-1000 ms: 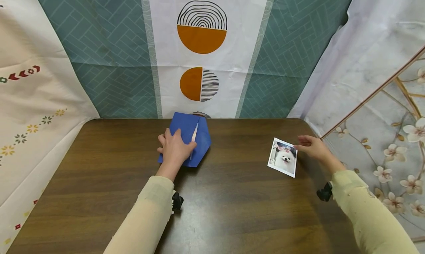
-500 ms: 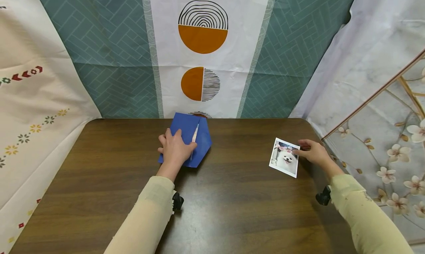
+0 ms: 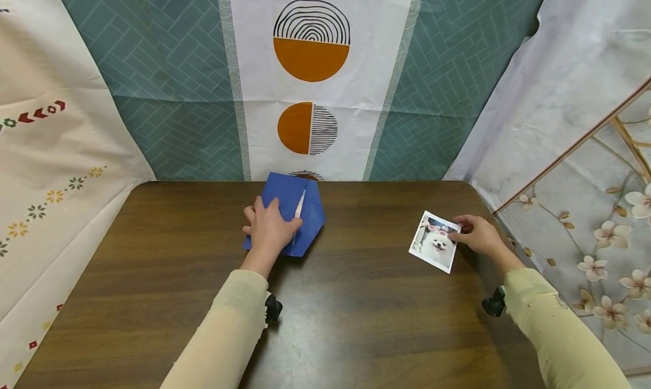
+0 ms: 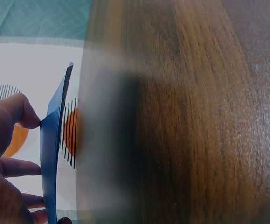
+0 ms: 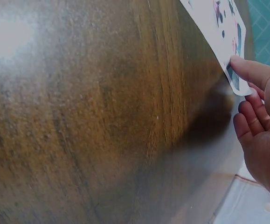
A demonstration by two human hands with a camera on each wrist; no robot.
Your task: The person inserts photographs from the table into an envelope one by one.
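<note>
A blue envelope (image 3: 311, 225) is at the far edge of the table, left of centre, with a narrow white sliver (image 3: 300, 203) along its flap. My left hand (image 3: 269, 229) holds it with fingers spread over its near-left part. In the left wrist view the envelope (image 4: 50, 163) stands off the tabletop, several fingers on its upper face and one fingertip showing beyond its edge. On the right, a white-bordered photo (image 3: 434, 245) shows a fluffy white dog. My right hand (image 3: 478, 234) pinches its upper right corner, thumb on top; the fingers are partly hidden beneath.
The brown wooden table (image 3: 351, 315) lies between both hands. A patterned curtain (image 3: 325, 83) hangs behind its far edge. Floral cloth (image 3: 600, 219) borders the right side and cream cloth (image 3: 61, 151) the left.
My right hand has shifted slightly, its thumb coming from the photo's edge onto its corner. The photo has turned a little clockwise. My left hand and the envelope stay nearly still.
</note>
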